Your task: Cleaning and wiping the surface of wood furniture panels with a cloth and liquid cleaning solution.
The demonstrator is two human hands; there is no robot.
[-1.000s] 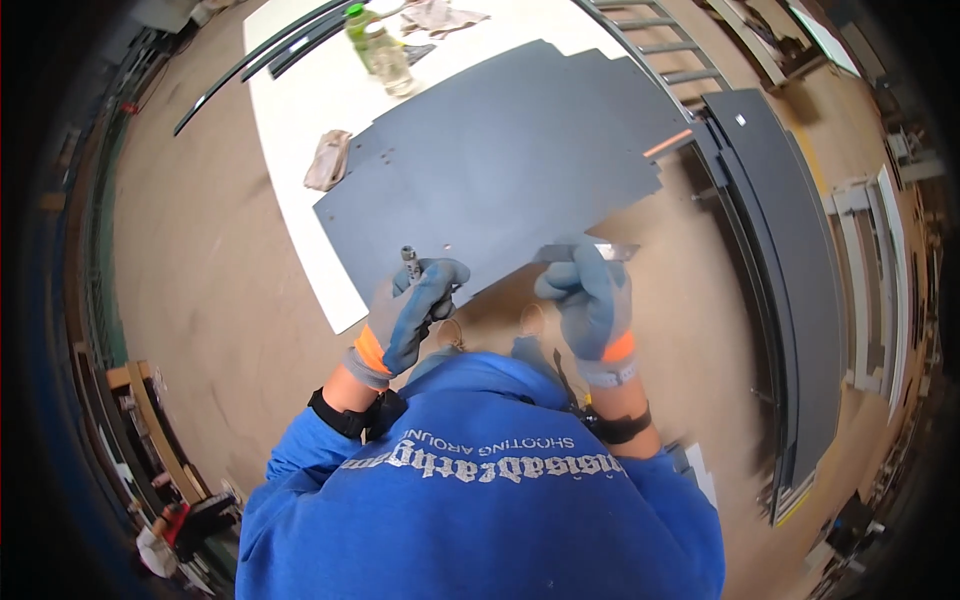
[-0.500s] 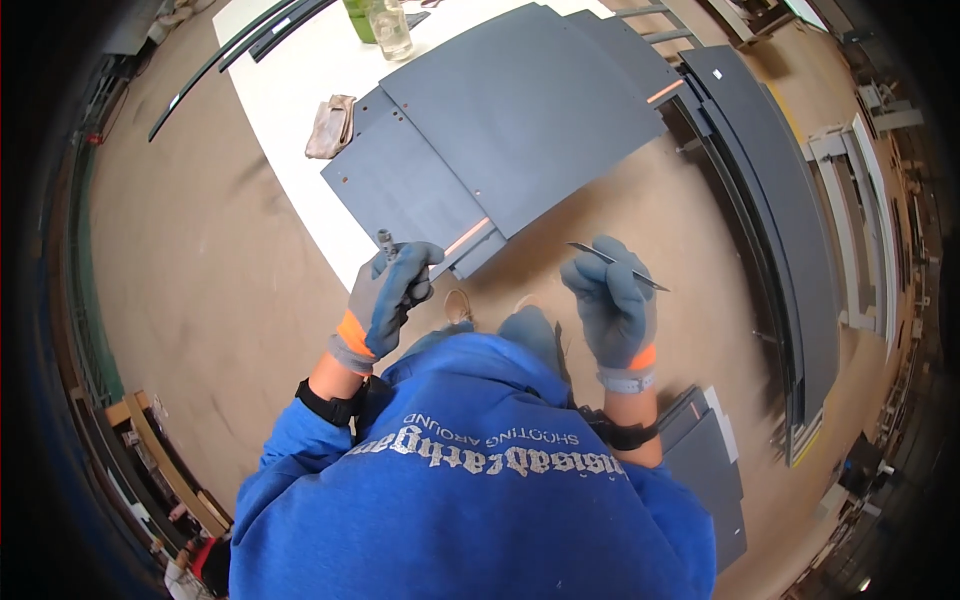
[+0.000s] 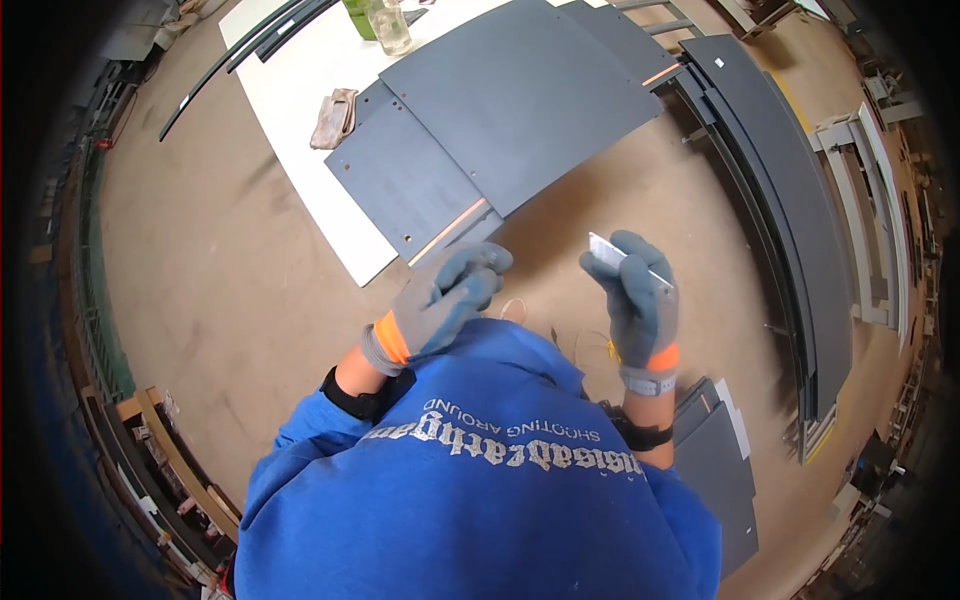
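My left hand (image 3: 462,287), in a grey-blue work glove with an orange cuff, is closed near the front corner of the dark grey panels. Its fingers mostly hide a small grey metal cylinder whose end showed above them a moment ago. My gloved right hand (image 3: 637,290) is raised apart from it, closed around a thin flat metal blade (image 3: 607,250), which catches the light and slants across the fingers. In front of me, a large dark grey panel (image 3: 530,100) overlaps a smaller drilled panel (image 3: 400,185) with an orange strip along its edge.
The panels lie on a white table (image 3: 290,130). A crumpled cloth (image 3: 334,118), a glass jar (image 3: 390,28) and dark trim strips (image 3: 285,30) are also there. Long dark panels (image 3: 770,180) stand at the right. Another panel stack (image 3: 715,470) is by my right elbow.
My left hand has moved right and turned, hiding the cylinder's end. My right hand has shifted slightly right and tilted the blade, showing its bright flat side.
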